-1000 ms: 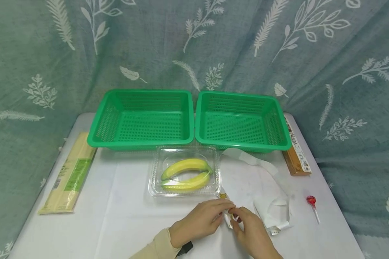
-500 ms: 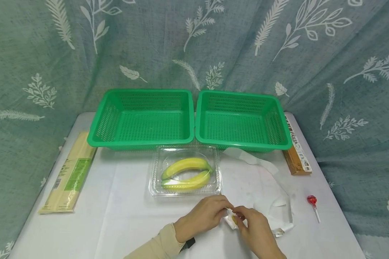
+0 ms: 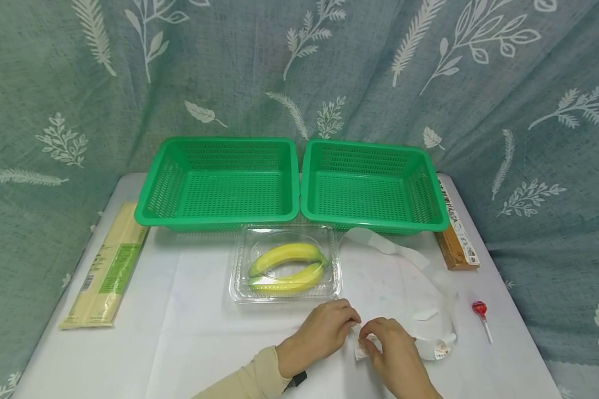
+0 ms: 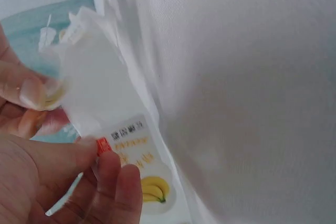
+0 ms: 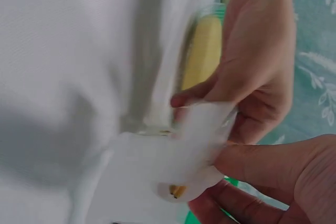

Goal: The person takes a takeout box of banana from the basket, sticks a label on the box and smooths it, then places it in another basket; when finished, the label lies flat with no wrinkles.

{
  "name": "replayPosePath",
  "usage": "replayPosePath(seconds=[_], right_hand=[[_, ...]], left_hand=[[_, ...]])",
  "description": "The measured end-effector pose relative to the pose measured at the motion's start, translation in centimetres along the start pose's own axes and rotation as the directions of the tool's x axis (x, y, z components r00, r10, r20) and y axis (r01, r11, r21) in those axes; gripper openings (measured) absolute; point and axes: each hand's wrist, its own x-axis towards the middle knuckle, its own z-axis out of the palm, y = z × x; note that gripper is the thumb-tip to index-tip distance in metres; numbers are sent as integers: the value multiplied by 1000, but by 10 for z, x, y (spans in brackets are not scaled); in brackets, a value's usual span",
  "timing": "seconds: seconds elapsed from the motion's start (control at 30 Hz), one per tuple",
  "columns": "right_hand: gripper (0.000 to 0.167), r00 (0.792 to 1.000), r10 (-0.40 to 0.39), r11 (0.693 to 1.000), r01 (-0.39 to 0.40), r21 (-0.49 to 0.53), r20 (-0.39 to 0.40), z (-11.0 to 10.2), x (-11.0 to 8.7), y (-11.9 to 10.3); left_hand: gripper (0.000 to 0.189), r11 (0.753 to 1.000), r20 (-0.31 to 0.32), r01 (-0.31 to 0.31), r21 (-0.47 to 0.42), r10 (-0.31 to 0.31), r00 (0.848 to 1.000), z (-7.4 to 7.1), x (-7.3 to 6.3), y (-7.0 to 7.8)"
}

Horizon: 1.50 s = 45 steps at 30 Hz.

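Observation:
A white strip of banana stickers (image 4: 105, 87) stretches between the two hands, one sticker (image 4: 153, 190) showing printed bananas and lettering. My left hand (image 3: 324, 331) pinches the strip between thumb and fingers beside that sticker. Close on its right, my right hand (image 3: 396, 354) pinches the strip too, with a bit of yellow print at its fingertips in the left wrist view. The rest of the paper strip (image 3: 414, 256) curls across the table behind the right hand. Just beyond the hands lies a clear plastic clamshell box (image 3: 235, 291) holding two bananas (image 3: 287, 260).
Two green plastic baskets, a left one (image 3: 229, 219) and a right one (image 3: 374, 221), stand along the back. A pack of noodles (image 3: 107, 271) lies at the left. A pasta box (image 3: 456, 238) and a red lollipop (image 3: 480, 308) lie at the right.
The hands have moved slightly apart, the paper between them opening out. The strip's loose end by the right hand has shifted right, and a printed sticker now shows on it.

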Motion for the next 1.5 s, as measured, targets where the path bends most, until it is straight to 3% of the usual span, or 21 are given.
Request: replayPosePath(seconds=[0.2, 0.3, 0.4, 0.47, 0.57, 0.67, 0.8, 0.93, 0.97, 1.03, 1.13, 1.27, 1.4, 1.5], right_hand=[[29, 999, -29, 995, 32, 97, -33, -7, -1, -3], [24, 999, -44, 987, 42, 156, 5, -15, 1, -2], [16, 997, -53, 982, 42, 184, 57, -25, 6, -1], [17, 996, -62, 980, 49, 191, 60, -34, 10, -1], [25, 992, -122, 977, 123, 177, -13, -44, 17, -5], [32, 973, -215, 961, 227, 161, -86, -50, 26, -14], [30, 927, -348, 915, 369, 164, -141, -51, 40, -31], [25, 870, -456, 856, 487, 176, -189, -46, 55, -55], [23, 856, -478, 842, 511, 176, -198, -44, 59, -61], [19, 834, -509, 820, 545, 174, -213, -40, 66, -71], [16, 809, -538, 798, 579, 167, -237, -36, 74, -83], [15, 792, -546, 795, 592, 130, -273, -32, 82, -94], [12, 806, -528, 818, 567, 95, -268, -30, 90, -101], [10, 821, -513, 835, 545, 76, -250, -28, 95, -102]], left_hand=[[12, 1000, -25, 8, -10, -8, 1000, 2, 0, 3], [17, 999, -32, -3, -42, 1, 999, 1, -3, 5], [23, 988, -37, -17, -152, 11, 999, -6, -7, 7], [25, 964, -60, -26, -263, 11, 998, -14, -11, 6], [28, 898, -104, -31, -438, -16, 995, -28, -16, 4], [30, 828, -134, -39, -559, -44, 990, -41, -21, 0], [32, 709, -100, -9, -705, -86, 991, -57, -29, -7], [38, 575, -75, 23, -818, -146, 987, -68, -39, -18], [39, 553, -80, 23, -833, -162, 984, -70, -42, -21], [40, 536, -109, 8, -844, -187, 976, -74, -47, -26], [38, 585, -175, -5, -811, -234, 956, -80, -53, -31], [26, 671, -257, 29, -741, -322, 911, -89, -57, -35], [15, 722, -311, 82, -687, -394, 865, -96, -57, -37], [10, 758, -340, 101, -645, -402, 850, -97, -57, -40]])
